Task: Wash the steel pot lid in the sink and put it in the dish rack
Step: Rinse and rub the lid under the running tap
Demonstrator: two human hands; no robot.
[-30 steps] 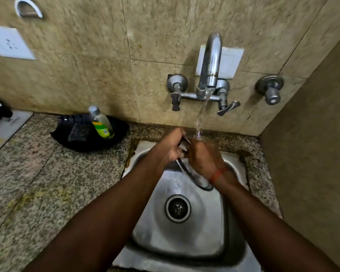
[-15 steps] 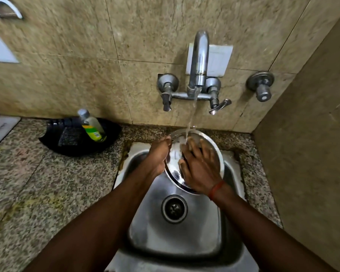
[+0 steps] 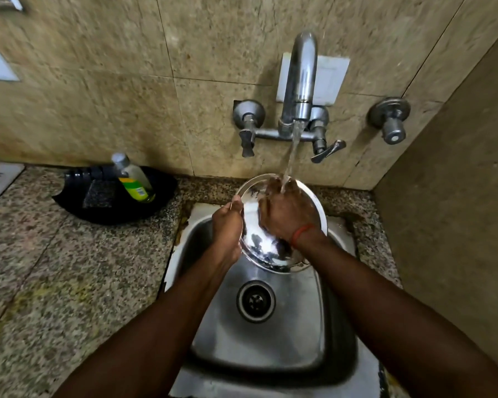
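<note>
The round steel pot lid (image 3: 263,248) is held tilted over the far end of the steel sink (image 3: 270,340), its shiny face toward me. My left hand (image 3: 227,228) grips the lid's left rim. My right hand (image 3: 285,211) lies flat on the lid's face with fingers spread, pressing on it under the running water. The stream from the tap (image 3: 299,79) falls onto my right hand's fingers and the lid's upper part. My right hand hides much of the lid's middle.
A black tray (image 3: 78,202) on the granite counter at the left holds a dish soap bottle (image 3: 133,179) and a dark scrub pad (image 3: 98,193). Tiled walls close the back and right. A second wall valve (image 3: 390,119) is at the right. The drain (image 3: 256,301) sits mid-sink.
A second ago the lid stood edge-on between both hands; it has since turned to face me, and my right hand has slid up across its face under the water.
</note>
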